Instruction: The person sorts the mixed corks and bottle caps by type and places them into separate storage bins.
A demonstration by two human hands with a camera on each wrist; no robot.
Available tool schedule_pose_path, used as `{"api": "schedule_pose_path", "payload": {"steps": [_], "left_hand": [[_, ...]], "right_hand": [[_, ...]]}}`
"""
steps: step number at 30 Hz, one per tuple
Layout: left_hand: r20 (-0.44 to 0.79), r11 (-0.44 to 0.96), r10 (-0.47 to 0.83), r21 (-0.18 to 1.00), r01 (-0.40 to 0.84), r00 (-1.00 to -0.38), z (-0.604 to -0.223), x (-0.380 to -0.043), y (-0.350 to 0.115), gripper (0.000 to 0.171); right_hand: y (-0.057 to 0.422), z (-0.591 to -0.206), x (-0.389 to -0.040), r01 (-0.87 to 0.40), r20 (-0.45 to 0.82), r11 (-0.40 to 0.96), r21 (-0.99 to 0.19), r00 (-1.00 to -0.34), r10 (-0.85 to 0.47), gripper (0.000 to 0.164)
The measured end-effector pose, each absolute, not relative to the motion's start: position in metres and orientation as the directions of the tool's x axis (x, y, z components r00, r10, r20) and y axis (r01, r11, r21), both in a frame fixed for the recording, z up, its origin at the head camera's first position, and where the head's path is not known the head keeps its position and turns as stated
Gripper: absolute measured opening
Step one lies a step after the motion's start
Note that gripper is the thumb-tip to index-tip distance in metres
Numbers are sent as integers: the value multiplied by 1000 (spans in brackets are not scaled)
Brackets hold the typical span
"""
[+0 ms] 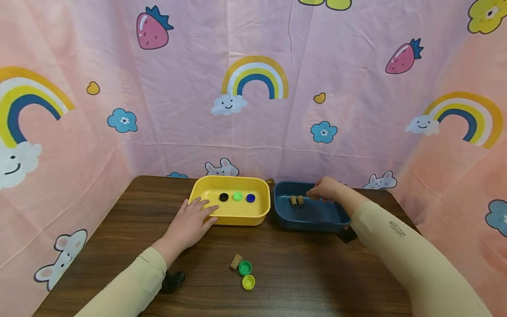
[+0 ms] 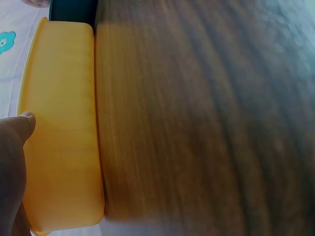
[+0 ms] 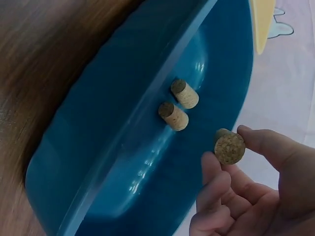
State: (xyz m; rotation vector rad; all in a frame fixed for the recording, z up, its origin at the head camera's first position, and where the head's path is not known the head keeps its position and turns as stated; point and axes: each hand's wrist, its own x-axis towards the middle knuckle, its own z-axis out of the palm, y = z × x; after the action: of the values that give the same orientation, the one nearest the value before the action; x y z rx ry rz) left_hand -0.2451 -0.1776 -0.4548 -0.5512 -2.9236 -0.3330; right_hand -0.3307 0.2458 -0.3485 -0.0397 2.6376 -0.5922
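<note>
My right hand (image 1: 325, 189) is over the blue bin (image 1: 313, 226), pinching a cork (image 3: 230, 147) between thumb and fingers, as the right wrist view shows. Two more corks (image 3: 174, 116) lie side by side on that bin's floor. With fingers spread, my left hand (image 1: 192, 222) rests on the near left rim of the yellow bin (image 1: 237, 219). Inside the yellow bin sit a black cap (image 1: 223, 197), a light green cap (image 1: 237, 196) and a blue cap (image 1: 251, 198) in a row. The left wrist view has the thumb (image 2: 27, 120) against the yellow bin's outer wall.
Closer to me on the wooden table (image 1: 301, 273) lie a cork (image 1: 236, 262), a green cap (image 1: 245, 268) and a yellow cap (image 1: 248, 282), grouped together. The two bins stand next to each other at the table's back, before a patterned pink cloth (image 1: 253, 127).
</note>
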Motion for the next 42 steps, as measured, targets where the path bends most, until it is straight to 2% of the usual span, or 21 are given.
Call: {"api": "schedule_pose_path", "payload": {"steps": [6,13,19,22,32,42], "left_hand": [[180,910,340,186,371,-923,-456,-245,-178,47],[186,908,347,179,379,-919,-457,-245,-178,46],[187,908,344,183,376,-920,-457,-245,-177,46],[184,908,345,184,377,-920,-458,-245,-177,47],[185,912,335,180,367,-924,-456,-245,-179,47],[178,911,339,182,369,-924,-455,-245,-177,47]], "right_hand": [[248,-360,-342,107,-415,909,-403,-907,-77,34],[253,-389,-354,167,-379,874,-457,-925,-22,33],[252,-409,-358,165,-358,913,-372,-933,22,38],[251,-413,-357,162,-356,928,-334,-934,35,38],[246,-419,-355,158,-316,932,-325,-947,51,34],[244,-422,-353,174,-310,927,-334,-948,66,41]]}}
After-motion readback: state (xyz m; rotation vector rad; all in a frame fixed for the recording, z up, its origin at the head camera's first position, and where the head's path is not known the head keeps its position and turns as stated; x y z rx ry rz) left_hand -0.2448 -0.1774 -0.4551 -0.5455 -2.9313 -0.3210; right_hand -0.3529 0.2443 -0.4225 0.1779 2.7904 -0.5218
